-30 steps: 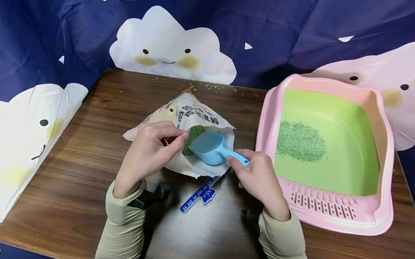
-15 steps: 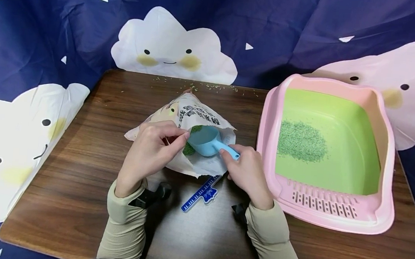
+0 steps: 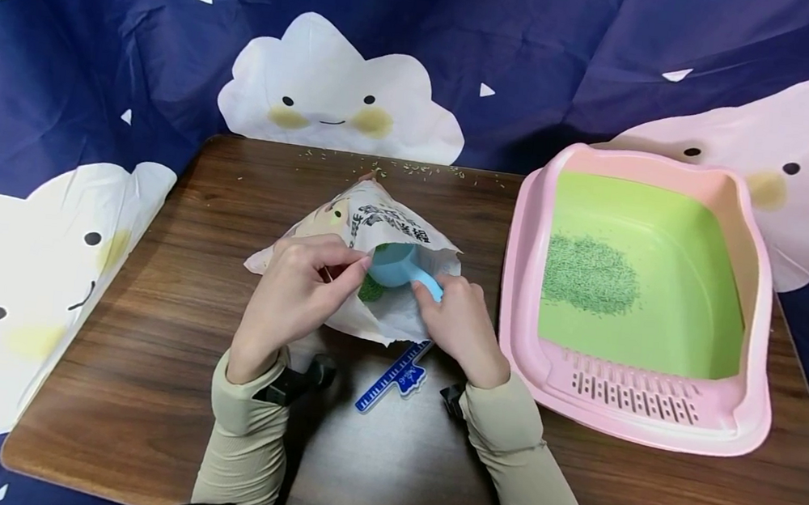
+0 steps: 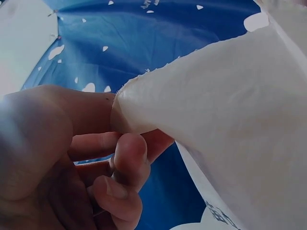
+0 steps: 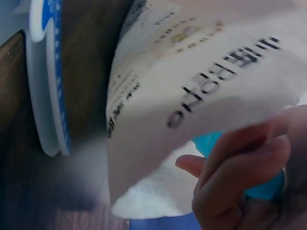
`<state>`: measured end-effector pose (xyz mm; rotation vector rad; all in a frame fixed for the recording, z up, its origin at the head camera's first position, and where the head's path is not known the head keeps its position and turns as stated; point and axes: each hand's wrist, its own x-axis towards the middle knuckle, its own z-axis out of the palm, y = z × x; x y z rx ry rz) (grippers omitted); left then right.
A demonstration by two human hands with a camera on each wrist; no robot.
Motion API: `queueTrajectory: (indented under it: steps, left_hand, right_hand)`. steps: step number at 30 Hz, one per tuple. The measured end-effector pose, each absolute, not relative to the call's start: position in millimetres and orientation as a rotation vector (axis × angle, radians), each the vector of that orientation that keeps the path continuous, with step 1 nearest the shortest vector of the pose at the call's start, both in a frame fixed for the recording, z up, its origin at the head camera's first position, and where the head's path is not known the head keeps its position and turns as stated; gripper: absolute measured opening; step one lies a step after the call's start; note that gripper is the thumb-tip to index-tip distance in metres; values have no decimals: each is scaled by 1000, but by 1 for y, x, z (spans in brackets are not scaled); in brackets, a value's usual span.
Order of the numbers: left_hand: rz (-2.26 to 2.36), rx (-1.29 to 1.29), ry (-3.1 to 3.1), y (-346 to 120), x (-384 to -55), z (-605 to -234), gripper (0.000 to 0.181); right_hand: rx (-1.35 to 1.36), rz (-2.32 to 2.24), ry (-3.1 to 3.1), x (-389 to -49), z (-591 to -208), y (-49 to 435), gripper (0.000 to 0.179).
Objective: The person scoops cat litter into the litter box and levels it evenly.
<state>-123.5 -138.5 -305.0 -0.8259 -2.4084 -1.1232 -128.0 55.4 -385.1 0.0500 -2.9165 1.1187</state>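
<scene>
A white printed bag [image 3: 398, 317] lies on the table with its mouth toward me, green pellets [image 3: 372, 288] showing inside. My left hand [image 3: 298, 295] pinches the edge of the bag's mouth between thumb and fingers; the left wrist view shows the bag edge [image 4: 144, 100] caught there. My right hand [image 3: 459, 323] grips the handle of a light blue scoop [image 3: 394, 268], whose bowl is inside the bag mouth, partly hidden by the upper flap. In the right wrist view the curled fingers [image 5: 240, 172] stand at the bag opening, with bits of the scoop visible behind.
On the right stands a pink litter box [image 3: 651, 423] with a green floor holding a patch of green pellets [image 3: 588, 274]. A blue ruler-like sealing clip [image 3: 392, 377] lies in front of the bag. Loose pellets [image 3: 420, 169] are scattered along the table's back edge.
My right hand has moved left and forward, pushing the scoop deeper into the bag. My left hand keeps its pinch on the bag's edge, nearly still.
</scene>
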Motion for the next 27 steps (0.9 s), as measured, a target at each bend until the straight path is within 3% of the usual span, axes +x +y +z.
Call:
queueTrajectory:
  steps: [27]
  left_hand:
    - [-1086, -852, -2412, -138, -126, -306, 19]
  right_hand:
    - [169, 1466, -2936, -159, -398, 27, 24]
